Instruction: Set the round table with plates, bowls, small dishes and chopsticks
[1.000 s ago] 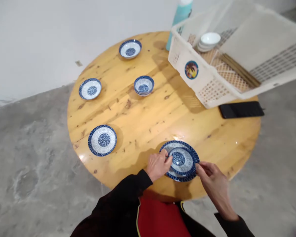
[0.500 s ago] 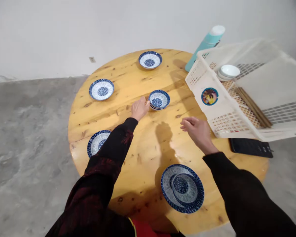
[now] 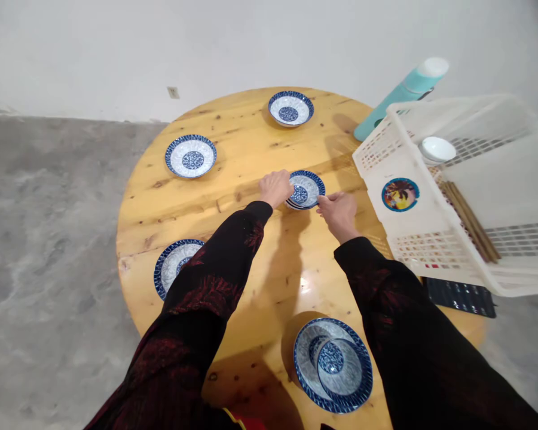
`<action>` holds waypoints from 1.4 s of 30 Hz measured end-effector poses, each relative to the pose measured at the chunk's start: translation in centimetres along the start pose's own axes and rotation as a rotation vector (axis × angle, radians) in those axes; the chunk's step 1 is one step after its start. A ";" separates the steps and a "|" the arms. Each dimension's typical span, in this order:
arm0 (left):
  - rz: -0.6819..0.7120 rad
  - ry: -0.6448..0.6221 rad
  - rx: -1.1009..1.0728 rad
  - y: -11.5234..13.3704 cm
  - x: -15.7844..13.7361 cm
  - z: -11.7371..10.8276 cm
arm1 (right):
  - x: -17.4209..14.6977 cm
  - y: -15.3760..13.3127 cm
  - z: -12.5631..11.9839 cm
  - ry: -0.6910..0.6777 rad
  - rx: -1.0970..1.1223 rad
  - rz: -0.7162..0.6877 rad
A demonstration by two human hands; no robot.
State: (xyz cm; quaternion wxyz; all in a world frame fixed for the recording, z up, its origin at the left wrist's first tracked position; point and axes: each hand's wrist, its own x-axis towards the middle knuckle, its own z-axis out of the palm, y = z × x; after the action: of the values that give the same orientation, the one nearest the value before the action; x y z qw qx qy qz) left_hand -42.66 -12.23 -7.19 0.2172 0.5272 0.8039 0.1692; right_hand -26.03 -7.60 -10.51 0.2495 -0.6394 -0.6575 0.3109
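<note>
A stack of small blue-and-white bowls (image 3: 306, 189) stands near the middle of the round wooden table, several rims showing one under another. My left hand (image 3: 275, 189) has its fingers closed at the stack's left rim; its fingertips are partly hidden. From the right, my right hand (image 3: 339, 213) pinches the rim between thumb and fingers. Close to me lies a larger blue-and-white plate (image 3: 305, 382) with one small bowl (image 3: 341, 367) sitting in it, off centre to the right.
More patterned plates lie around the table (image 3: 233, 197): a far plate (image 3: 291, 108), a left plate (image 3: 190, 156) and a near-left plate (image 3: 170, 266) partly behind my sleeve. On the right stand a teal bottle (image 3: 397, 101) and a white basket (image 3: 430, 239) holding white bowls (image 3: 437, 149) and chopsticks (image 3: 470, 221); a black object (image 3: 461, 296) lies below.
My right hand has moved left and forward to the stack's right rim and closed there. My left hand has shifted slightly over the left rim. The camera view has moved a little.
</note>
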 end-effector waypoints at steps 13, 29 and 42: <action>0.116 0.105 -0.179 -6.4 -7.4 -5.5 | -9.5 -5.8 -2.9 -0.106 0.194 -0.163; -0.246 0.038 -0.246 -21.6 -29.7 -7.3 | -27.8 -5.1 8.8 -0.561 0.051 -0.176; -0.264 0.010 -0.178 -24.6 -29.5 -5.5 | -28.7 -4.9 10.9 -0.544 -0.032 -0.166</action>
State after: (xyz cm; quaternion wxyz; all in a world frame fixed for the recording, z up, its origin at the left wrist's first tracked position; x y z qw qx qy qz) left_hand -54.26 -49.20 -9.82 0.2794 0.3948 0.8490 0.2126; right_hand -35.59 -37.12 -12.37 0.0783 -0.4803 -0.7553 0.4391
